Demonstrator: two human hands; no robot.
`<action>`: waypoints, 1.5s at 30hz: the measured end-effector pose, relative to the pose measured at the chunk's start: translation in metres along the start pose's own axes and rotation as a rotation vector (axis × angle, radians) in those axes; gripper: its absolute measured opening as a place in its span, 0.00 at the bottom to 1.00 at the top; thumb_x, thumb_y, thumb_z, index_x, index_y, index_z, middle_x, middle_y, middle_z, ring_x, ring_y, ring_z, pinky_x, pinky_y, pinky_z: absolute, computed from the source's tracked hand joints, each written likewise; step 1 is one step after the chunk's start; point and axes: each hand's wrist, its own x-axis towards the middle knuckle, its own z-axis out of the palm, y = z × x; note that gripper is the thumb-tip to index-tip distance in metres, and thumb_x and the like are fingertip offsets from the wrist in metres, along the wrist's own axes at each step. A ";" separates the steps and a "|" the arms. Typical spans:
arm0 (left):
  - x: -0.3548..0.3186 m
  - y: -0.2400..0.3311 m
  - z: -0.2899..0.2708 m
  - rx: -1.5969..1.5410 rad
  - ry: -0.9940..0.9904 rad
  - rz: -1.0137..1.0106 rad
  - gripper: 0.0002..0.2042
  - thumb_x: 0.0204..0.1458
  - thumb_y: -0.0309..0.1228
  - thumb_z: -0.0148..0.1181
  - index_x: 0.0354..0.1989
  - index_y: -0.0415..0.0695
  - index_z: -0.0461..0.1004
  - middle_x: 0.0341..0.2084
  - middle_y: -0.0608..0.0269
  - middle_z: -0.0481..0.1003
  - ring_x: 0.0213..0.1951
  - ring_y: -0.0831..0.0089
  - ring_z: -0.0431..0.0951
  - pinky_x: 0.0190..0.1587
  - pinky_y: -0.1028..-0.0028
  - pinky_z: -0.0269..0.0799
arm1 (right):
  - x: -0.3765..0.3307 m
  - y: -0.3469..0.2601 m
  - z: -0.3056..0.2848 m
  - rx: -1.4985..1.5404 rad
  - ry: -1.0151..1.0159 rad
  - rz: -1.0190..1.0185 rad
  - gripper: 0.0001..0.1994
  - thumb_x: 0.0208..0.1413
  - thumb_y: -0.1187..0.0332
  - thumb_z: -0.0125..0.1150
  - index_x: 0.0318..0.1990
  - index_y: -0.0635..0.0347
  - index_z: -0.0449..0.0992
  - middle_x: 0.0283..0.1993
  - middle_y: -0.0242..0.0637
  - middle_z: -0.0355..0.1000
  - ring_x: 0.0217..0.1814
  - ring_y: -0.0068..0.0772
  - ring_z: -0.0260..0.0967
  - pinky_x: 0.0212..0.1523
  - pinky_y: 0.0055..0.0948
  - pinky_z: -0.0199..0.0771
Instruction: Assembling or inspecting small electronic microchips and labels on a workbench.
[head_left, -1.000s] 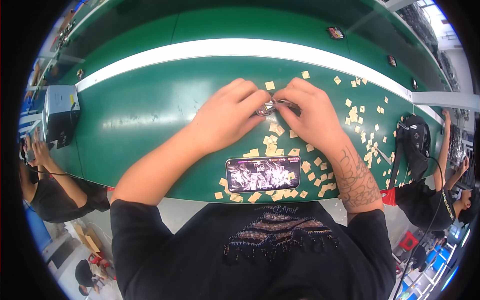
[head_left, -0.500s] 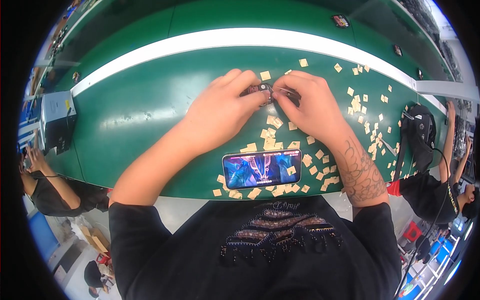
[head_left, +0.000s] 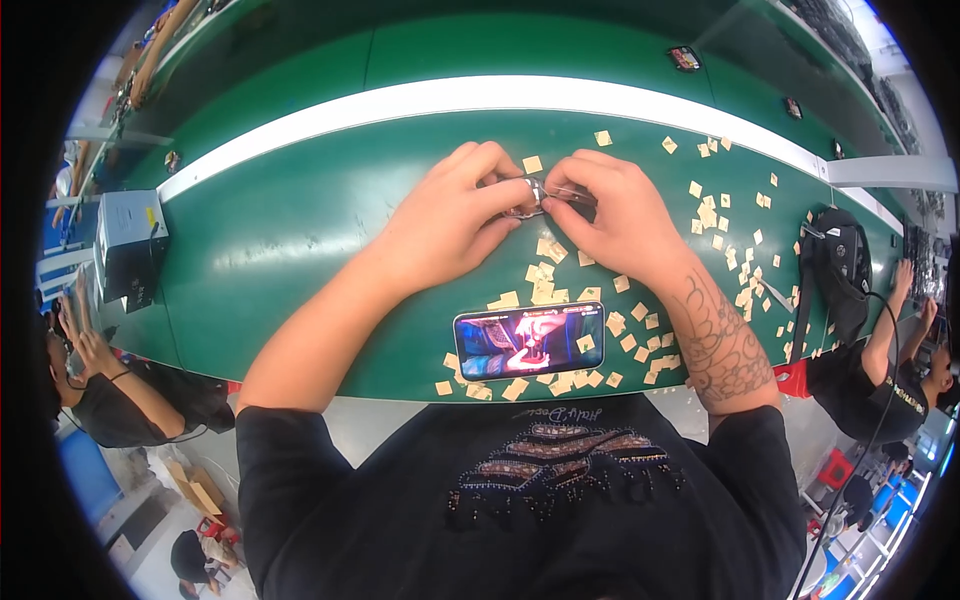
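Head view, looking down at a long green work surface point(head_left: 300, 230) crossed by a curved white stripe point(head_left: 400, 110) on its far side. The left hand point(head_left: 450, 215) and the right hand point(head_left: 620, 210) are meeting over the middle of the surface, knuckles up and fingers curled inward. Between them both hands are pinching a small shiny metal part point(head_left: 528, 196), the left thumb and forefinger closing on its left end and the right fingertips closing on its right end; the part is sitting just above the green surface, in the narrow gap where the two hands are touching. Its exact shape is too small to tell.

Many small tan square pieces point(head_left: 545, 290) are lying scattered on the surface, gathering thickly just near of the hands and spreading to the right point(head_left: 710, 215) toward the far edge. A smartphone with a lit, colourful screen point(head_left: 528, 340) is lying flat at the near edge of the surface, directly near of the hands, with several tan pieces touching its sides.

At the left a grey box-shaped device point(head_left: 128, 240) is standing on the surface. At the right a black rounded device with a cable point(head_left: 838, 262) is resting near the edge. Other people are sitting at the lower left point(head_left: 120, 400) and lower right point(head_left: 880, 370), well apart from the two hands.
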 end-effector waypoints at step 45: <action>0.103 -0.159 -0.052 0.465 0.536 -0.201 0.10 0.59 0.30 0.69 0.47 0.42 0.84 0.43 0.53 0.83 0.44 0.57 0.85 0.51 0.63 0.79 | 0.001 0.011 -0.003 0.088 0.142 -0.087 0.04 0.67 0.72 0.59 0.45 0.60 0.77 0.37 0.41 0.72 0.37 0.46 0.73 0.40 0.39 0.73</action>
